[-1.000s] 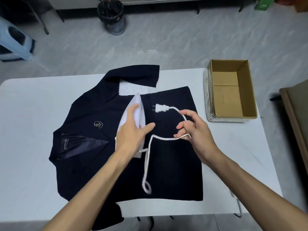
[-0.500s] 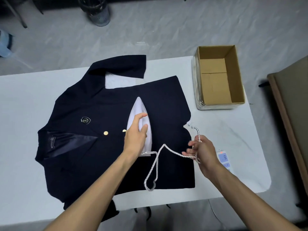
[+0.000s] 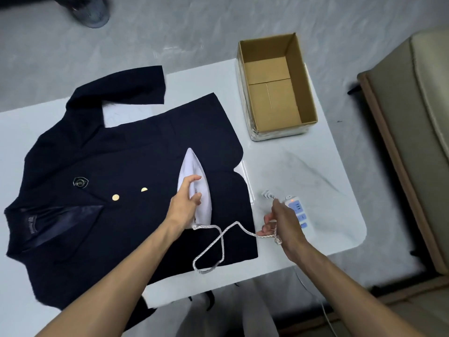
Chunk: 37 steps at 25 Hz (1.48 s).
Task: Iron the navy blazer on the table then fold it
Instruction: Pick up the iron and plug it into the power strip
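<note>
The navy blazer (image 3: 109, 171) lies spread flat on the white table (image 3: 303, 176), collar to the left, with gold buttons and a crest badge showing. A white iron (image 3: 198, 173) stands on the blazer's right part. My left hand (image 3: 185, 203) grips the iron's handle. A white braided cord (image 3: 218, 242) loops from the iron's rear across the blazer to my right hand (image 3: 279, 224), which holds the cord near its plug (image 3: 267, 193). The plug hovers just left of a white power strip (image 3: 300, 210) lying near the table's right edge.
An open cardboard box (image 3: 274, 88) sits at the table's far right corner. A beige cushioned seat (image 3: 418, 132) stands to the right of the table. A dark waste bin (image 3: 91, 10) is on the floor beyond the table.
My right hand carried the cord and plug rightward off the blazer to the power strip. My left hand stayed on the iron. The view shifted right and down.
</note>
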{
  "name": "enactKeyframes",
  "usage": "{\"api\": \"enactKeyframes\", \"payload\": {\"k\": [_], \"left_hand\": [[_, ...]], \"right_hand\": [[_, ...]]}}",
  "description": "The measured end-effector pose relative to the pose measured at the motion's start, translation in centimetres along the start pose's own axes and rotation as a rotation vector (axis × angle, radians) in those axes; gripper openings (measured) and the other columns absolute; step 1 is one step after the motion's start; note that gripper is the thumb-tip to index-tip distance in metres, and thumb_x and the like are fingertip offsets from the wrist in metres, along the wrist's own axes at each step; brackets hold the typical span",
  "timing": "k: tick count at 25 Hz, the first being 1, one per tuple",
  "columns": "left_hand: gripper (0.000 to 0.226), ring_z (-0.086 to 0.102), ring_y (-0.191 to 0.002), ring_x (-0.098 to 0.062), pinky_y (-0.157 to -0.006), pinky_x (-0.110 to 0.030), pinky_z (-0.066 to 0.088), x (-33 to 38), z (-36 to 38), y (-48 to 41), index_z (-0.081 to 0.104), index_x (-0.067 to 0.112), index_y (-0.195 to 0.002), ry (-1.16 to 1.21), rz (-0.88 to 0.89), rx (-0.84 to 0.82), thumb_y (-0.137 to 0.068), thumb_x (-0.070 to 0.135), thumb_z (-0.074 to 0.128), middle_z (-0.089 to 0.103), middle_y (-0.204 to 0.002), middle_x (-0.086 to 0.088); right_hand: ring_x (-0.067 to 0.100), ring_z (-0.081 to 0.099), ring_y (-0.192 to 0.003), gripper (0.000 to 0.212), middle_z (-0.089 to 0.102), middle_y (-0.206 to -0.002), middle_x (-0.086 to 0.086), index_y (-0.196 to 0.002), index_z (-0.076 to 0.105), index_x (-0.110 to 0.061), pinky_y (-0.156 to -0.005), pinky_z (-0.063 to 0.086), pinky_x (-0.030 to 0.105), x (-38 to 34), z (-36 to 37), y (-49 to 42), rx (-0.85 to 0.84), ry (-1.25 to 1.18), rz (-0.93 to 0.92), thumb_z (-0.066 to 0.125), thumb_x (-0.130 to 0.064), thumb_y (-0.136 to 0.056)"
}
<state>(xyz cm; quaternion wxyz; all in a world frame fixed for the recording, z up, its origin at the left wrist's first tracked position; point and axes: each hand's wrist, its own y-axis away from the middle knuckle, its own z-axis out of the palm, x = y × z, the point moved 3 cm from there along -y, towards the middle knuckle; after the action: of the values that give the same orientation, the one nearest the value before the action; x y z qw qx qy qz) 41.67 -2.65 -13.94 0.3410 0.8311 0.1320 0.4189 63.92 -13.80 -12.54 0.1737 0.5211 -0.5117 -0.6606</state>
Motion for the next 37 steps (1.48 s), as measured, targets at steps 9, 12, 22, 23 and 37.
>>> {"api": "enactKeyframes", "payload": {"k": [9, 12, 22, 23, 37], "left_hand": [[0.028, 0.048, -0.115, -0.017, -0.089, -0.027, 0.046, 3.6, 1.5, 2.4, 0.062, 0.020, -0.121, -0.273, 0.353, 0.236, -0.094, 0.023, 0.065, 0.049, -0.127, -0.001], [0.037, 0.058, -0.111, -0.012, -0.093, -0.021, 0.043, 4.8, 6.3, 5.2, 0.059, 0.023, -0.127, -0.120, 0.227, -0.435, -0.094, 0.039, 0.063, 0.064, -0.118, 0.008], [0.045, 0.036, -0.051, -0.012, -0.056, -0.027, 0.036, 3.4, 13.4, 8.2, 0.055, 0.031, -0.056, -0.431, 0.422, -0.881, -0.100, 0.043, 0.054, 0.041, -0.051, 0.009], [0.041, 0.036, -0.051, -0.011, -0.056, -0.024, 0.035, 3.4, 14.1, 8.2, 0.061, 0.031, -0.062, -0.466, 0.450, -0.882, -0.100, 0.045, 0.053, 0.042, -0.052, 0.008], [0.021, 0.028, -0.049, -0.009, -0.051, -0.024, 0.025, 4.6, 16.4, 6.3, 0.064, 0.019, -0.083, -0.192, 0.108, -0.892, -0.097, 0.035, 0.061, 0.034, -0.056, 0.010]], "right_hand": [[0.014, 0.042, -0.052, 0.028, 0.050, -0.068, 0.003, -0.103, 0.060, -0.011, -0.051, 0.038, 0.028, 1.1, -0.1, 2.8, -0.097, -0.159, -0.224, 0.032, -0.010, -0.106], [0.014, 0.048, -0.059, 0.024, 0.052, -0.072, 0.005, -0.098, 0.058, -0.009, -0.057, 0.045, 0.025, 2.3, 0.8, 3.3, -0.163, -0.645, -0.130, 0.035, -0.009, -0.104], [0.011, 0.025, -0.041, 0.028, 0.035, -0.056, 0.000, -0.087, 0.053, -0.009, -0.037, 0.022, 0.020, 3.3, -5.7, 1.6, 0.113, -0.440, 0.060, 0.053, -0.034, -0.099], [0.012, 0.024, -0.040, 0.028, 0.032, -0.052, 0.000, -0.082, 0.051, -0.010, -0.036, 0.022, 0.021, 3.3, -6.9, 1.0, 0.177, -0.364, 0.061, 0.054, -0.033, -0.099], [0.010, 0.027, -0.044, 0.022, 0.043, -0.063, 0.001, -0.080, 0.047, -0.014, -0.041, 0.026, 0.021, 2.3, -13.8, -2.4, 0.371, -0.607, -0.184, 0.039, -0.010, -0.100]]}}
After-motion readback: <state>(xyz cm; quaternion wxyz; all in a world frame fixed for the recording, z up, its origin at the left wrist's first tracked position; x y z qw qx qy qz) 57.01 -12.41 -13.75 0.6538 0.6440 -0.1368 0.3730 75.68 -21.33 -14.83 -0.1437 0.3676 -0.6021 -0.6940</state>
